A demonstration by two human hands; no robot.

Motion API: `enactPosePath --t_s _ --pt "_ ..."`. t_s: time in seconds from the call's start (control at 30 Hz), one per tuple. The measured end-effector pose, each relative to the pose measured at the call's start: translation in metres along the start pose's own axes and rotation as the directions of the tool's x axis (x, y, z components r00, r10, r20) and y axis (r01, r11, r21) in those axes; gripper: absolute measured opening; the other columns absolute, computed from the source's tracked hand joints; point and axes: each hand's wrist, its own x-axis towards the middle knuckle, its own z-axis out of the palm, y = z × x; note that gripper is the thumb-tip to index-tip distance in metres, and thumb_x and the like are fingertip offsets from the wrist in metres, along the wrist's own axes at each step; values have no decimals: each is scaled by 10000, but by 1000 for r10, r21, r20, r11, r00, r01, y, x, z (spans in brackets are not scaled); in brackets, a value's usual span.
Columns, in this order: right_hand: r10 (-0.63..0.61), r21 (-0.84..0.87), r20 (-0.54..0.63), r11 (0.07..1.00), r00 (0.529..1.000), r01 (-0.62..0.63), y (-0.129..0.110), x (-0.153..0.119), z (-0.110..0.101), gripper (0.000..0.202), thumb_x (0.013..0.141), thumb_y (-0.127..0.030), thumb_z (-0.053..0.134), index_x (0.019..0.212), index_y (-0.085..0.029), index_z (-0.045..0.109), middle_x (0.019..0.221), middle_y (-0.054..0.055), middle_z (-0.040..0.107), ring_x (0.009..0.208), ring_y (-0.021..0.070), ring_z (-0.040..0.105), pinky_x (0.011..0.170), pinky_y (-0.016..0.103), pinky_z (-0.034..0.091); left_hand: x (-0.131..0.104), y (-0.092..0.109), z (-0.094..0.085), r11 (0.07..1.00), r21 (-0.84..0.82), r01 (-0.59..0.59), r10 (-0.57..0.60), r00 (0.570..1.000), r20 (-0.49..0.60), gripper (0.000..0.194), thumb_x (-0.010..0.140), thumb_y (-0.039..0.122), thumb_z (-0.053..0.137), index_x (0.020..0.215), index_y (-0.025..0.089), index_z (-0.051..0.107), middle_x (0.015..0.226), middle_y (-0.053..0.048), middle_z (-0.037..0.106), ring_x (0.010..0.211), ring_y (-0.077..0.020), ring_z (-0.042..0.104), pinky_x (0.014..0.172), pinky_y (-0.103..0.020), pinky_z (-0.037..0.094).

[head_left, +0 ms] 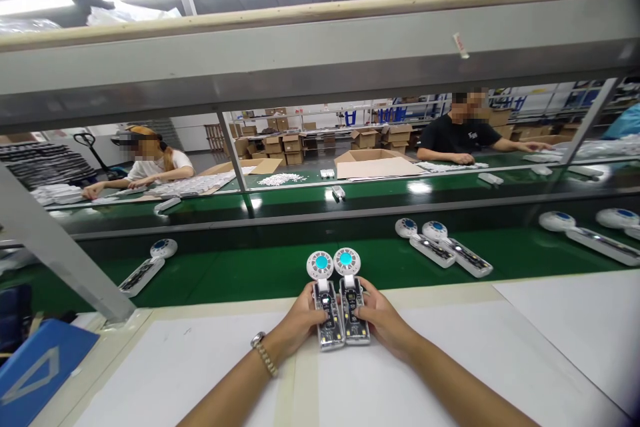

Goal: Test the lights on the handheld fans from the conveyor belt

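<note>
Two handheld devices, each with a round white head around a blue disc and a clear body showing a dark circuit board, stand side by side over the near table edge. My left hand (305, 317) is closed around the left handheld device (329, 320), thumb on its front. Around the right handheld device (354, 313) my right hand (383, 320) is closed in the same way, its thumb also on the front. The two bodies lie close together, heads up. The fingers behind them are mostly hidden.
A green conveyor belt (210, 273) runs across beyond the white-covered table (450, 340). Similar devices lie on it, one (145, 273) at left and several at right. A slanted metal post (65, 247) and blue folder (45, 367) stand left. Two people (163, 163) (463, 133) work opposite.
</note>
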Motion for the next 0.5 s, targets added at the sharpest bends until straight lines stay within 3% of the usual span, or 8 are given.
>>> enactPosePath --t_s 0.33,0.43,0.5 --pt "30 24 -15 999 999 -30 -4 -1 1 621 564 -175 721 1127 -219 462 876 29 645 839 223 604 733 324 441 -1 3 2 1000 -8 4 -4 1000 -12 532 571 104 709 1046 153 476 983 -103 607 908 -238 583 793 -345 441" --pt "32 96 5 995 999 -33 -5 0 2 364 670 -308 674 985 -183 540 818 42 656 805 226 614 723 328 447 1 5 6 998 -64 7 -10 999 -45 309 692 259 668 933 118 536 879 -110 634 819 -217 605 764 -321 452" --pt "50 121 21 991 999 -52 -5 1 3 323 756 -442 583 902 -154 572 817 75 665 834 243 617 767 352 448 3 7 8 989 -140 51 -66 992 -105 321 759 403 591 865 102 556 767 -107 638 755 -218 615 759 -330 464"
